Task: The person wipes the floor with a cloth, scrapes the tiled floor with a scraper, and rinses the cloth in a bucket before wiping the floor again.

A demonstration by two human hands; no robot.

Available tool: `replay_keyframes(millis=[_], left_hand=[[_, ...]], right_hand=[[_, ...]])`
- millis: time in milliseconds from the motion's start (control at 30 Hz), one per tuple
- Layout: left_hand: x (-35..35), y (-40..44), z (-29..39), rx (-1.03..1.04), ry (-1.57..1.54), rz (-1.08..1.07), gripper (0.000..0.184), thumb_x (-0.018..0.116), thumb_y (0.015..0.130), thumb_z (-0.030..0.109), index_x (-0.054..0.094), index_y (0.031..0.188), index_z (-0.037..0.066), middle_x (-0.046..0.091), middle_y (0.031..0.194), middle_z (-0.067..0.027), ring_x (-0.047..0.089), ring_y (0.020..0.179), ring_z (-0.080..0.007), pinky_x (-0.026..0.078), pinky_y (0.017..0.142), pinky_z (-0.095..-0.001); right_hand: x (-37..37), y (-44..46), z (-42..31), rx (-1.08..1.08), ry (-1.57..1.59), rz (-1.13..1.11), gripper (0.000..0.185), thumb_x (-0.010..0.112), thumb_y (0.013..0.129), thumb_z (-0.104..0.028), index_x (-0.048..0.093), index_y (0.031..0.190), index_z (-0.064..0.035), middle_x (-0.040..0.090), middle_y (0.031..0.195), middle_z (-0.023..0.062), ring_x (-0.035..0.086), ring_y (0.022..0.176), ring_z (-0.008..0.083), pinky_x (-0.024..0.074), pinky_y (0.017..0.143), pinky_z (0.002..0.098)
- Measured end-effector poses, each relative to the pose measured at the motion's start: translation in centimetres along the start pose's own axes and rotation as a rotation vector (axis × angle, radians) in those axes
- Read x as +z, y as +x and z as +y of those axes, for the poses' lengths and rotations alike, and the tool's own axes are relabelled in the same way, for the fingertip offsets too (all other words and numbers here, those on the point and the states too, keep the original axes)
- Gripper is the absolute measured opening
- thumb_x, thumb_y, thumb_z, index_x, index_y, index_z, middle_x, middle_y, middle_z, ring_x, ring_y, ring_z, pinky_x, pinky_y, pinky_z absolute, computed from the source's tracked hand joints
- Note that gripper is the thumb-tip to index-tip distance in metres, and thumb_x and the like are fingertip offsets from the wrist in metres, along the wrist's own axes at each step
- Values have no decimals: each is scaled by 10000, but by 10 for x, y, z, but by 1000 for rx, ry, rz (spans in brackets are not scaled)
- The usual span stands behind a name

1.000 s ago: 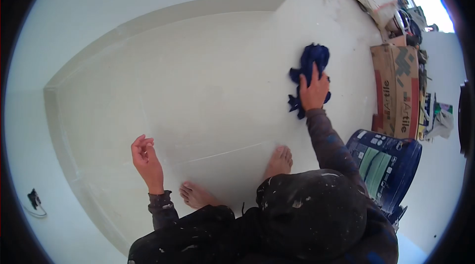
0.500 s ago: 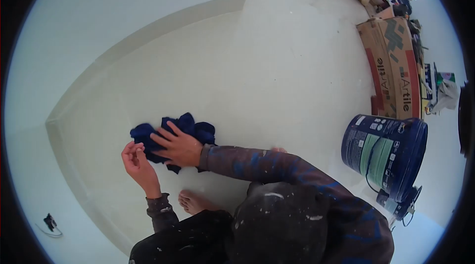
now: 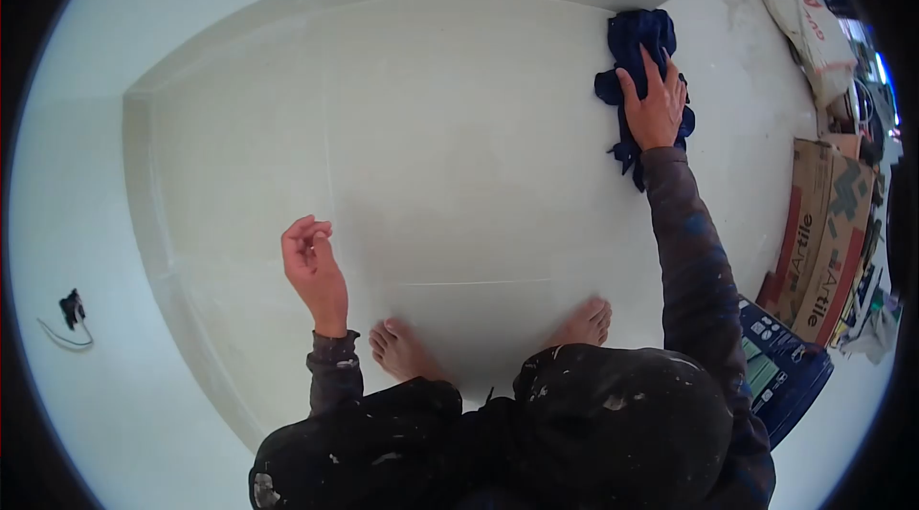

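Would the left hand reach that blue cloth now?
Probably not without leaning: the left hand is across the floor from the dark blue cloth, and the right hand covers part of it.

To your right: one dark-blue, green-labelled bucket (image 3: 796,366); beside it, one brown-and-red carton (image 3: 825,234), marked "Artile"; farther off, one whitish, red-lettered sack (image 3: 802,17). To your left: one black fitting (image 3: 71,309) with thin cable (image 3: 69,345).

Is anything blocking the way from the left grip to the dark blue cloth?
Nothing visible does: only pale floor shows between the left grip and the dark blue cloth. The right grip lies over part of the cloth; the cardboard box and bucket are off to the right, clear of that path.
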State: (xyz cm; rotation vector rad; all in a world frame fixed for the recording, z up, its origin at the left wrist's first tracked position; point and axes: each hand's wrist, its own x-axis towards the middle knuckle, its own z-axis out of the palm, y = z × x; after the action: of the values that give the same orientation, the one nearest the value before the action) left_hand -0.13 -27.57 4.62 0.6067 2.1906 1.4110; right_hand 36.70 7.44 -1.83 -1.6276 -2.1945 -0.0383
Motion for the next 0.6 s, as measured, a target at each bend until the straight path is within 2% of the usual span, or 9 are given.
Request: replay_keyframes(millis=[133,233,367,433,600], left_hand=[[1,3,-15,-40,-39,1,206,535,1039,3,586,1239,3,678,1078,-75,630,1011,-138,510,912,-282],[1,6,-9,-47,-19,2,201,532,1039,-2,588,1233,4,678,1077,-72,628,1010,-137,509,917,-283],[-5,12,3,-19,-21,51,198,527,1037,-12,587,1226,1,677,1075,-71,631,1009,-139,509,930,-286],[-13,14,3,21,-31,106,194,527,1036,-16,587,1220,0,679,1079,-77,634,1007,-141,509,944,-291],[-31,14,-6,112,35,153,195,547,1037,0,590,1227,-4,675,1111,-94,644,1040,-163,509,968,-311]], right_hand=[[8,3,-63,-186,81,-52,570,736,943,-452,645,1428,-165,520,1527,196,519,1357,399,361,1163,558],[26,-2,-151,-410,220,-126,554,737,931,-433,650,1414,-177,519,1524,181,519,1354,386,329,1180,599],[60,-12,-279,-627,389,-186,546,719,914,-446,654,1386,-180,513,1517,187,508,1344,369,305,1194,596],[53,-35,-322,-729,449,-300,548,732,896,-440,657,1379,-193,507,1535,170,510,1355,354,299,1209,580],[30,-116,-334,-911,647,-397,549,807,818,-388,695,1323,-204,483,1569,169,481,1394,372,284,1231,562]])
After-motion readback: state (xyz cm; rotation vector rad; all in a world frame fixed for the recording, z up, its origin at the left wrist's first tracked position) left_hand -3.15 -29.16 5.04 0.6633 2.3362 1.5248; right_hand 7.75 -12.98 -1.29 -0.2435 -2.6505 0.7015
